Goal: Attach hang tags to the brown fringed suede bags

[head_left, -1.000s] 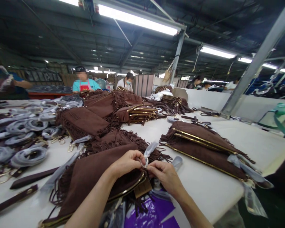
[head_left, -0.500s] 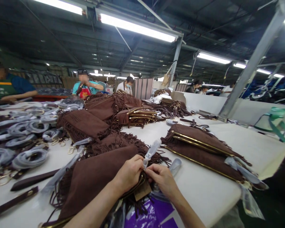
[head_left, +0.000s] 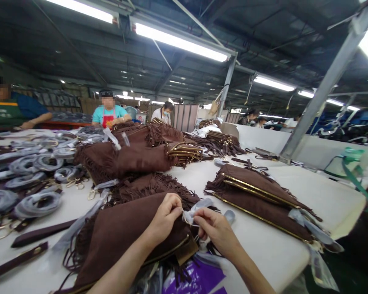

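A brown suede fringed bag [head_left: 122, 232] with a gold zipper edge lies in front of me on the white table [head_left: 263, 245]. My left hand [head_left: 164, 216] and my right hand [head_left: 214, 229] are both closed in a pinch on a strip of clear plastic wrap [head_left: 194, 210] at the bag's upper corner. The strip runs between the two hands, just above the bag. A brown tag [head_left: 187, 252] hangs at the bag's corner below my hands.
More fringed bags are stacked to the right [head_left: 257, 196] and in a pile behind [head_left: 131, 155]. Coiled straps in plastic [head_left: 33, 175] cover the left side, with loose brown straps [head_left: 37, 234] near the edge. A purple bag [head_left: 193, 279] lies below. Other workers stand at the far end.
The plastic strip stood upright between my fingers; now it is pulled down and bunched between my hands. In the pile behind, one bag now lies spread across the others.
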Demonstrator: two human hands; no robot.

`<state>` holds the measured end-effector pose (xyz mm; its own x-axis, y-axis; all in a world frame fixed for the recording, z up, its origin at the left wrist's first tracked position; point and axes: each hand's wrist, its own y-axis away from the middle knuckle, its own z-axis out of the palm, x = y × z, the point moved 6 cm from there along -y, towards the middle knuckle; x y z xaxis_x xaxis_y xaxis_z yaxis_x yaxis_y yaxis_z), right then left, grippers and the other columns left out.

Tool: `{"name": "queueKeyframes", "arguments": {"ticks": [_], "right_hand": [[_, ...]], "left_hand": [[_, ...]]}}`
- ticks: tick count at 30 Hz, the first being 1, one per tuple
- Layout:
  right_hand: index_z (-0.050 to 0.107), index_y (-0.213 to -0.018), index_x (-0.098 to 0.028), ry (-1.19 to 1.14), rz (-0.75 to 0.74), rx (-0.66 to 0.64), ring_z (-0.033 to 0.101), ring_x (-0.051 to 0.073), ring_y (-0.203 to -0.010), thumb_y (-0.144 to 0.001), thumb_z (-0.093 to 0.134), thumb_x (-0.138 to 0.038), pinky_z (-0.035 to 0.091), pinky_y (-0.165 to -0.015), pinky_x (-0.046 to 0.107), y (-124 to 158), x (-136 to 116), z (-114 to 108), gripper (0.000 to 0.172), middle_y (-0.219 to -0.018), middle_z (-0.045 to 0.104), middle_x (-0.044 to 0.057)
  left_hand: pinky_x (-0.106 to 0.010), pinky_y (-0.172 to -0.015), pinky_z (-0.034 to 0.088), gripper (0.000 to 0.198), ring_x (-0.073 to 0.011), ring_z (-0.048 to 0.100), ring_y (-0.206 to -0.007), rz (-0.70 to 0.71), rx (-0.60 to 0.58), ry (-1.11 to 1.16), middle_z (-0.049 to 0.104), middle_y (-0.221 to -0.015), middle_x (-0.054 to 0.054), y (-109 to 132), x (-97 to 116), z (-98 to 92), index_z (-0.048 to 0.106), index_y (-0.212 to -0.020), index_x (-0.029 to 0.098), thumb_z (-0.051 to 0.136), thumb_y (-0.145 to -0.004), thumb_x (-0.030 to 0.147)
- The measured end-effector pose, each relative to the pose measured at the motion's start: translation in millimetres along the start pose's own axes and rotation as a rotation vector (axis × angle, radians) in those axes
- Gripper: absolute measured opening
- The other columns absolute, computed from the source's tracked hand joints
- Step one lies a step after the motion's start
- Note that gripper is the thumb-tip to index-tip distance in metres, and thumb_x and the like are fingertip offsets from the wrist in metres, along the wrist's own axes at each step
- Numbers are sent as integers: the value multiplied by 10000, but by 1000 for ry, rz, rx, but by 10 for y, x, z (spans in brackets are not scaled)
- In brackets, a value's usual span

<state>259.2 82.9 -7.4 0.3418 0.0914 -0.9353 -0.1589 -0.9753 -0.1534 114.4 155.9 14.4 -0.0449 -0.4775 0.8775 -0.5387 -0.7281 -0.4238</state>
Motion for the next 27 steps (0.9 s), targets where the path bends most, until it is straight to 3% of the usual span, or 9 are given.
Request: {"name": "queueKeyframes", "arguments": {"ticks": [3,7,11,14,18,22,27], "right_hand": [[672,-826,-218,151,-139,44,533,134,-461,-865,544,-403,428,-470,252,-47,-161,72,228,-592,583,-22],[687,-756,-216,281,-267,74,536,152,-603,-835,578,-327,401,-554,266,-97,-317,151,174,-704,602,2],[652,-720,-209,154,-171,31,459,132,-512,-839,566,-389,351,-498,253,-157,-240,155,232,-569,516,-39],[637,-728,-206,6,-74,14,372,111,-415,-824,581,-463,306,-434,243,-165,-121,141,280,-468,423,-79],[653,-701,-206,68,-149,123,475,140,-519,-834,598,-471,370,-499,251,-113,-122,80,301,-539,514,-41],[625,-706,-216,194,-238,177,561,183,-683,-873,540,-395,428,-632,277,-67,-196,82,259,-680,617,2],[574,-730,-226,135,-146,115,519,161,-557,-886,495,-380,411,-540,266,-75,-84,115,233,-586,523,-38]], "left_hand": [[-252,-742,382,136,-158,434,-799,-60,57,68,446,-810,4,-8,-16,-61,427,-705,203,497,-811,253],[-213,-573,336,128,-113,365,-614,-160,46,203,391,-683,52,11,-77,-49,451,-755,203,529,-799,295],[-211,-495,329,180,-97,393,-532,-232,3,295,471,-645,49,23,-124,22,486,-783,187,524,-807,362],[-218,-485,352,203,-106,444,-524,-276,-57,233,537,-645,26,31,-154,90,574,-787,154,555,-775,356],[-226,-551,362,120,-119,483,-571,-267,-82,71,596,-621,12,51,-153,169,667,-689,133,589,-673,223],[-232,-545,336,193,-127,465,-570,-267,-76,55,549,-552,15,94,-143,264,644,-581,138,590,-698,282],[-226,-513,342,188,-125,461,-546,-271,-49,-22,527,-567,16,121,-164,270,586,-572,158,549,-714,276]]}}
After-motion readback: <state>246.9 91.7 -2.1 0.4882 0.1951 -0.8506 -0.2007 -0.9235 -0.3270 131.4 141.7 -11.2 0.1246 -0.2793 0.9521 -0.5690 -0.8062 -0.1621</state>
